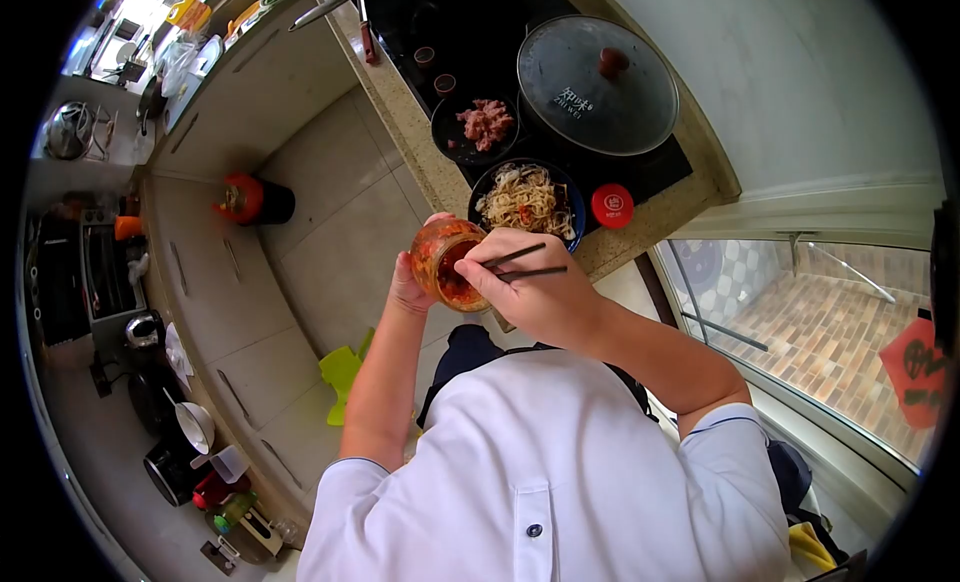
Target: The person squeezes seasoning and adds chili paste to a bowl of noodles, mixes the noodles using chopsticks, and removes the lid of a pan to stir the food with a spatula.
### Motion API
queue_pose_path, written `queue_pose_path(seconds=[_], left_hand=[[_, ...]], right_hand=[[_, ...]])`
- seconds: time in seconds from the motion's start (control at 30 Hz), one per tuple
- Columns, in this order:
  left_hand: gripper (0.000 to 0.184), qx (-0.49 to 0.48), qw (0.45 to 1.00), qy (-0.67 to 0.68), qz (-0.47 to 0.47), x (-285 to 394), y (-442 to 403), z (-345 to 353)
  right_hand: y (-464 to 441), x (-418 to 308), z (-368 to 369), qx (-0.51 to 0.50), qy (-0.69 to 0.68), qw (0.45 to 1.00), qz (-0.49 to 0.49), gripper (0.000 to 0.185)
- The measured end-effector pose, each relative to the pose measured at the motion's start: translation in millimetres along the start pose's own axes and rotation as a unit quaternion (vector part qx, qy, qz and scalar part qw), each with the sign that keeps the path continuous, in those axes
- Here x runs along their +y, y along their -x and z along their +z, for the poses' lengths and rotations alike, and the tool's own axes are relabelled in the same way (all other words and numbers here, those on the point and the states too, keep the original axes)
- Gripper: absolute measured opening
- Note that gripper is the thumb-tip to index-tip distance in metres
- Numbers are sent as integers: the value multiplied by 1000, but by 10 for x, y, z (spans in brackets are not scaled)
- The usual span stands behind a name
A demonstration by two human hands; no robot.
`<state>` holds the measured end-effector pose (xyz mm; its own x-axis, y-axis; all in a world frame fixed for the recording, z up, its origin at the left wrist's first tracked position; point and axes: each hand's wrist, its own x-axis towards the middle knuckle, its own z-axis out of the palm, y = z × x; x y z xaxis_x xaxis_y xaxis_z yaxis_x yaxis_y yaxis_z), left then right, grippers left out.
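A glass jar (440, 254) of red chili sauce is tilted in my left hand (408, 285), whose fingers wrap round its side. My right hand (535, 287) grips dark chopsticks (520, 265) over the jar's mouth; their lower tips are hidden by the hand and jar. Just beyond my hands stands a bowl of noodles (530, 200) with a little red sauce on top. A round red lid (612, 206) lies on the right of the bowl. Behind the bowl, a dark plate (450, 147) holds pink raw meat (486, 124).
A large pan with a glass lid (598, 85) sits on the black cooktop (400, 22). Two small round containers (434, 70) and a red-handled utensil (368, 44) are near its left edge. A green stool (343, 380) stands on the floor at the left. A window is on the right.
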<state>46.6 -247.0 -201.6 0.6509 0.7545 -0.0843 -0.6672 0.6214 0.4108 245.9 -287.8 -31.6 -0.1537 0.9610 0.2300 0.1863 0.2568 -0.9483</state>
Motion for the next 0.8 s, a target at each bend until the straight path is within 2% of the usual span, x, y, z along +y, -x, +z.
queue_pose_path(seconds=[0.13, 0.17, 0.2, 0.23, 0.4, 0.8], left_hand=[[101, 12, 1000, -12, 9, -13, 5, -34], [101, 12, 1000, -12, 9, -12, 7, -44], [101, 12, 1000, -11, 10, -5, 5, -46], [101, 18, 1000, -17, 11, 3, 4, -49], [101, 20, 999, -35, 9, 38, -35, 30], [101, 44, 999, -15, 1, -44, -74, -29]], right_hand=[[-3, 4, -19, -3, 33, 999, -42, 13], [10, -49, -29, 15, -76, 991, 111, 14], [15, -74, -44, 32, -181, 948, 260, 15], [27, -4, -64, 55, -211, 946, 240, 18], [25, 120, -305, 129, -323, 883, 314, 21], [124, 82, -677, 227, -314, 878, 282, 23]])
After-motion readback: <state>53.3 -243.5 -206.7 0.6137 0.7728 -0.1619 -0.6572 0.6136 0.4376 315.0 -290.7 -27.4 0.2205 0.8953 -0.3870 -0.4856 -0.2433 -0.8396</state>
